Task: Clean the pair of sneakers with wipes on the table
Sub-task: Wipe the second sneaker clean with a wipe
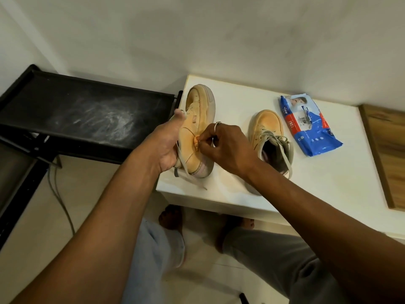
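At the white table's [236,102] left edge, one sneaker [197,119] is tipped on its side and gripped by the left hand [166,143]. Its mate [266,126] stands beside the wipes pack [311,126]. A balled wipe [195,143] is pinched against the upper by the right hand [225,145]. Short, firm strokes are advised, with the shoe kept braced.

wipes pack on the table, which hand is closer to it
Right. The right hand pinches a wipe on the held sneaker, only the other sneaker between it and the wipes pack; the left hand grips the held sneaker's far side.
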Demonstrator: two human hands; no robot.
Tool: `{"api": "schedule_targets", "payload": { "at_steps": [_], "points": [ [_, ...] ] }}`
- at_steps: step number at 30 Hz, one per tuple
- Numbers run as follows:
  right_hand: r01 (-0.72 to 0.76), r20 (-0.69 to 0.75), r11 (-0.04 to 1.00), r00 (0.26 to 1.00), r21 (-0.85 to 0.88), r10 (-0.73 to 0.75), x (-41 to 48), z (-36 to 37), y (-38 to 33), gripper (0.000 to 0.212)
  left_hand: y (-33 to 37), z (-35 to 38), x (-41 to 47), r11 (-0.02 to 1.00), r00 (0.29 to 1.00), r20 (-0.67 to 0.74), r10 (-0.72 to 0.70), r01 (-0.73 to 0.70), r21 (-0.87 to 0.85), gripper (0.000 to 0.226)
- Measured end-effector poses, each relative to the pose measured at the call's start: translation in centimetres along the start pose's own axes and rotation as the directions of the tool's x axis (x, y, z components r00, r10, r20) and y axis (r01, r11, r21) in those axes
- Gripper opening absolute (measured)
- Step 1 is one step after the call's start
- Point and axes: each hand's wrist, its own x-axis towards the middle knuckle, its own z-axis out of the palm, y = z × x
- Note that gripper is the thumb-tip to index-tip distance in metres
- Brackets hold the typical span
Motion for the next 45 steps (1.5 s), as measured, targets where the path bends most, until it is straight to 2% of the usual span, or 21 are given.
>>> {"api": "schedule_targets", "payload": {
  "at_steps": [2, 4, 9, 11, 13, 17, 18, 19, 22, 24, 29, 30, 34, 35, 39, 40, 43, 45],
  "points": [
    [0.031, 0.088, 0.999, 0.996, 0.024, -0.033, 0.1, -0.4, -0.2, 0.013, 0.1, -0.1, 0.2, 1.0, 1.0, 0.015, -0.017, 0.017, -0.021, 0.071],
    [0.07, 0.108, 0.997, 0.992, 0.014, -0.072, 0.5, -1.0, -0.2, 0.013, 0.2, 0.0, 0.2, 1.0, 1.0, -0.014, -0.006, 0.006, -0.031, 0.064],
    [-0.031, -0.176, 0.996, 0.984, -0.08, 0.016, 2.2, -1.4, 0.7, 0.018, -0.1, 0.9, -0.3, 1.0, 0.999, -0.033, -0.004, 0.005, 0.011, 0.046],
    [-0.062, -0.208, 0.994, 0.977, -0.091, 0.042, 2.5, -1.7, 0.9, 0.018, -0.1, 1.2, -0.3, 1.0, 1.0, -0.029, -0.005, 0.006, 0.025, 0.044],
    [-0.041, -0.165, 0.996, 0.986, -0.083, 0.027, 2.5, -2.2, 0.8, 0.017, -0.3, 1.2, -0.2, 0.999, 1.0, -0.03, 0.0, 0.001, 0.038, 0.042],
    [0.023, 0.058, 0.999, 0.998, 0.022, -0.025, 1.8, -2.8, 0.2, 0.016, -0.4, 0.9, 0.2, 0.998, 0.999, -0.042, 0.016, -0.013, 0.055, 0.043],
    [0.037, 0.074, 0.999, 0.996, 0.022, -0.039, 1.7, -2.8, 0.1, 0.015, -0.5, 0.9, 0.4, 0.998, 0.999, -0.04, 0.018, -0.016, 0.067, 0.044],
    [0.045, 0.052, 0.999, 0.998, 0.013, -0.045, 1.8, -2.7, 0.1, 0.016, -0.5, 0.9, 0.4, 0.997, 0.999, -0.036, 0.02, -0.017, 0.079, 0.044],
    [0.021, -0.135, 0.999, 0.99, -0.03, -0.025, 2.2, -2.4, -0.1, 0.015, -0.5, 1.0, 0.3, 0.992, 0.999, -0.037, 0.016, -0.011, 0.122, 0.044],
    [-0.019, -0.186, 0.998, 0.982, -0.057, 0.008, 2.4, -2.4, -0.3, 0.016, -0.6, 1.1, 0.2, 0.989, 0.999, -0.04, 0.011, -0.005, 0.15, 0.044],
    [0.036, 0.101, 0.999, 0.994, 0.0, -0.036, 1.6, -2.7, -1.4, 0.013, -0.7, 1.0, 0.0, 0.987, 0.999, -0.038, 0.018, -0.012, 0.158, 0.046],
    [0.043, 0.091, 0.999, 0.995, -0.005, -0.043, 1.6, -2.7, -1.4, 0.013, -0.6, 1.0, -0.1, 0.987, 0.999, -0.038, 0.018, -0.012, 0.161, 0.046],
    [-0.034, -0.141, 0.991, 0.99, -0.128, 0.016, 2.6, -2.7, -0.5, 0.016, -0.4, 1.6, -0.6, 0.982, 0.999, -0.039, 0.01, -0.002, 0.191, 0.04],
    [-0.036, -0.124, 0.993, 0.992, -0.11, 0.022, 2.5, -2.8, -0.5, 0.016, -0.4, 1.7, -0.7, 0.98, 0.999, -0.039, 0.009, -0.001, 0.197, 0.039],
    [0.026, 0.127, 1.0, 0.992, 0.006, -0.027, 1.7, -2.8, -1.3, 0.012, -0.3, 1.4, -0.9, 0.985, 1.0, -0.029, 0.005, 0.0, 0.174, 0.046],
    [0.025, 0.108, 1.0, 0.994, -0.019, -0.023, 1.8, -2.7, -1.4, 0.013, -0.3, 1.4, -0.9, 0.985, 0.999, -0.034, 0.007, -0.001, 0.175, 0.046],
    [-0.037, -0.12, 0.986, 0.993, -0.16, 0.017, 2.6, -2.7, -0.8, 0.018, -0.3, 1.7, -1.0, 0.976, 1.0, -0.024, 0.013, -0.008, 0.216, 0.041],
    [-0.052, -0.116, 0.989, 0.993, -0.136, 0.036, 2.5, -2.8, -0.6, 0.018, -0.4, 1.8, -1.2, 0.973, 1.0, -0.024, 0.004, 0.001, 0.233, 0.042]
  ]
}}
